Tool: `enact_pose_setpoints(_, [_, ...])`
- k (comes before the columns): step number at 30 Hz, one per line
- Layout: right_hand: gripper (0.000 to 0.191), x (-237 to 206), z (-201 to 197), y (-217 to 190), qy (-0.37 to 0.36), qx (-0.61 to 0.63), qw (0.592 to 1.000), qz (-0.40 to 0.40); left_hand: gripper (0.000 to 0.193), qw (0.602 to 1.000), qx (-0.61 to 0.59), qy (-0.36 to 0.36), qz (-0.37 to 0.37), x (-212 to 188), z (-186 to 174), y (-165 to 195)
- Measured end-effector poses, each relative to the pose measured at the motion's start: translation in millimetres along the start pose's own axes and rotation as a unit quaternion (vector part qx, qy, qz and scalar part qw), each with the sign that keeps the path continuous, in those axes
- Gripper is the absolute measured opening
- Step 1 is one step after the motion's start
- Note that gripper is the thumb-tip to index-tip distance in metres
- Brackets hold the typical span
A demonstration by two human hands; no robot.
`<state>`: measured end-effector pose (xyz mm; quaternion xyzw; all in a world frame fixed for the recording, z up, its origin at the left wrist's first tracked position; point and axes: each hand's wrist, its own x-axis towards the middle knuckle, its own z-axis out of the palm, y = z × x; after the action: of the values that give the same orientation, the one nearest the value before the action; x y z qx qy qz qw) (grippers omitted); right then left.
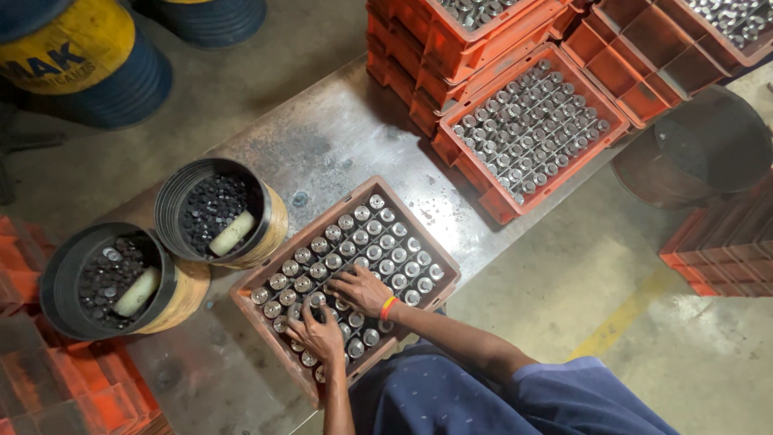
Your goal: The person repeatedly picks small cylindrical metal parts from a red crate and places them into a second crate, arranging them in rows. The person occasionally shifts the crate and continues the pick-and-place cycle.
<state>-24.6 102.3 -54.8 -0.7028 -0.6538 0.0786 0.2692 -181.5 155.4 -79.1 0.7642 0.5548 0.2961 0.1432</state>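
A brown-orange plastic crate [266,270] lies on a steel table, filled with rows of upright silvery metal cylinders [378,242]. Both my hands are inside it at the near end. My right hand [362,292], with an orange band on its wrist, lies flat with its fingers spread over the cylinder tops. My left hand [319,334] is just beside it, fingers curled down among the cylinders at the crate's near left corner. Whether it grips one is hidden by the fingers.
Two black-lined round bins [173,205] [56,282] of small dark parts, each with a white roll, stand left of the crate. Orange crates [451,149] of similar cylinders are stacked at the table's far end. Blue-yellow drums [80,56] stand on the floor.
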Motion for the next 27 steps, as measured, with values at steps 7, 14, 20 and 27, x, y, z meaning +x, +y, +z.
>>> enact_pose_setpoints(7, [0.032, 0.3, 2.1, 0.7, 0.024, -0.012, 1.0, -0.012, 0.031, 1.0, 0.008, 0.017, 0.017, -0.8, 2.9, -2.7])
enact_pose_setpoints(14, [0.033, 0.9, 1.8, 1.0, 0.009, -0.013, 1.0, -0.004, 0.032, 1.0, 0.0, 0.009, 0.013, 0.3, 2.3, -3.2])
enact_pose_setpoints(20, [0.032, 0.4, 1.3, 1.7, 0.033, -0.008, 0.999, -0.017, 0.033, 1.0, -0.001, 0.008, 0.012, 0.0, -0.8, 0.6])
enact_pose_setpoints(27, [0.032, -0.1, 1.5, 0.9, -0.007, -0.002, 1.0, 0.01, 0.033, 1.0, -0.008, 0.006, 0.01, 1.5, -1.5, 1.7])
